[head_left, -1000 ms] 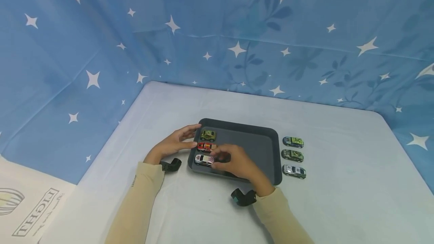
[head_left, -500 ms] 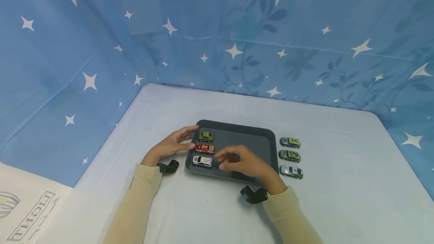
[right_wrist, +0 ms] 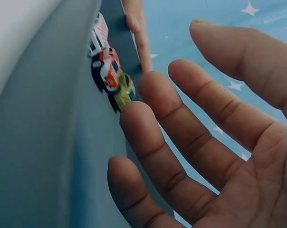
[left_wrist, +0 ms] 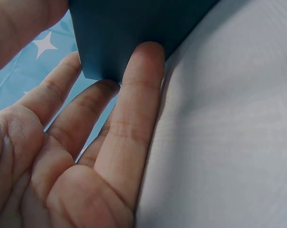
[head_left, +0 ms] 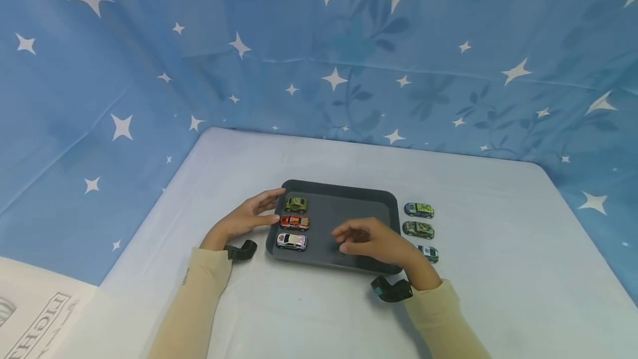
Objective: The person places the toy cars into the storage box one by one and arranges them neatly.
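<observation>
Against the left end of a dark grey tray (head_left: 349, 210) rests my left hand (head_left: 244, 220), its fingertips touching the outer wall. Close up in the left wrist view, the relaxed fingers (left_wrist: 136, 109) press the tray's side (left_wrist: 129, 28). Inside, along that end, stand three toy cars in a column: a green one (head_left: 296, 205), a red one (head_left: 294, 222) and a white one (head_left: 292, 241). My right hand (head_left: 376, 240) hovers over the tray's right half with fingers loosely bent and holds nothing. In the right wrist view its fingers (right_wrist: 167, 133) are spread apart from the cars.
Right of the tray, on the white table (head_left: 498, 248), a blue-green car (head_left: 419, 210), a camouflage car (head_left: 418, 230) and a silver car (head_left: 430, 253) line up; my right wrist partly covers the silver one. A blue star-patterned curtain (head_left: 299, 26) stands behind.
My right hand has let go of the white car and moved right across the tray. The left hand keeps its place at the tray's edge. The whole head view has shifted slightly.
</observation>
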The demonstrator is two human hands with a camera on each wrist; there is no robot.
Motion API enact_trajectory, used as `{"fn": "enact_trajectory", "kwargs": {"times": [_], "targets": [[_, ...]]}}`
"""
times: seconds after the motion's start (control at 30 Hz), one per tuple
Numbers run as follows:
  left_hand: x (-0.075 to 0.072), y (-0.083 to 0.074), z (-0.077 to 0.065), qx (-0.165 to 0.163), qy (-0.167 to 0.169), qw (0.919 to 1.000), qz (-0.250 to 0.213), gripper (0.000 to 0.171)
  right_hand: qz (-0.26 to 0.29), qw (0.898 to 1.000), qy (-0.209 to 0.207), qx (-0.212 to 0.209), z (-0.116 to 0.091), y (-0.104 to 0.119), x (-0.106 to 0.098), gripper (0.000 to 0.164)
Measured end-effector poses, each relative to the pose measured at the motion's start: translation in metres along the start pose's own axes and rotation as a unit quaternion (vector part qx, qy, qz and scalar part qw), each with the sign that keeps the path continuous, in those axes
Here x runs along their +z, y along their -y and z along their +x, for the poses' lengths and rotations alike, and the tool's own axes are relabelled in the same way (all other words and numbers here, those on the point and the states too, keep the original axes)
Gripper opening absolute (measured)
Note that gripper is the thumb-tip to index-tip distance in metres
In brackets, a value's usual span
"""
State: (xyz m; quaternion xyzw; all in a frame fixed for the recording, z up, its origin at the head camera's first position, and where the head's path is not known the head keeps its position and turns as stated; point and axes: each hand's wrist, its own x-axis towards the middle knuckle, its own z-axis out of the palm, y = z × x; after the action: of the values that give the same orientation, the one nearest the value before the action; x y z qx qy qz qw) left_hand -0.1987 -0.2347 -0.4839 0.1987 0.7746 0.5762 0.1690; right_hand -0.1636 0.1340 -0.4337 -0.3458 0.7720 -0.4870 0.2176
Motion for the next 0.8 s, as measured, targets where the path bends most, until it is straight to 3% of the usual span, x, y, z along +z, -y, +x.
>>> {"fn": "enact_trajectory", "kwargs": {"times": [0.57, 0.8], "targets": [[0.001, 0.002, -0.003, -0.001, -0.002, 1.0, 0.002, 0.08, -0.01, 0.999, -0.039, -0.026, -0.023, -0.005, -0.027, 0.029], [0.001, 0.002, -0.002, -0.002, -0.002, 1.0, 0.005, 0.08, -0.021, 0.998, -0.064, -0.008, -0.034, -0.005, -0.037, 0.029]]}}
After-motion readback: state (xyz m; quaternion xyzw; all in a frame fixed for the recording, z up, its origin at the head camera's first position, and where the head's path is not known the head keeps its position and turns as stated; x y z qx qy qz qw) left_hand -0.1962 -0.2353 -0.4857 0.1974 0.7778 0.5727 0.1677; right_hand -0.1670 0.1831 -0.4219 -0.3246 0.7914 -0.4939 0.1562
